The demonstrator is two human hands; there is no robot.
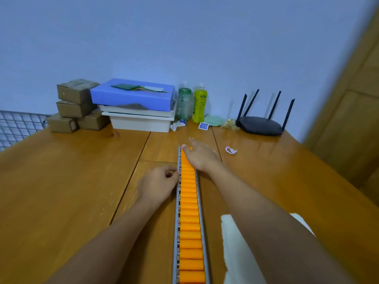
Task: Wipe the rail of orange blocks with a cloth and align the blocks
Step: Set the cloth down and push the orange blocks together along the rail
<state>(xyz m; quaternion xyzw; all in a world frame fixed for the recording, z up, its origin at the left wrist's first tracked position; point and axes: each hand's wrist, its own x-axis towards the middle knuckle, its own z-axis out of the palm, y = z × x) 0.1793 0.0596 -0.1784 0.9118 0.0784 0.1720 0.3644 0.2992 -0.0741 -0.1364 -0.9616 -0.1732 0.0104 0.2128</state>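
While my right hand (202, 155) lies open on the far end of the rail (189, 212) and my left hand (159, 182) pinches its edge, the cloth (235, 253) sits unused beside the rail, so I may knock the blocks (189, 201) askew.
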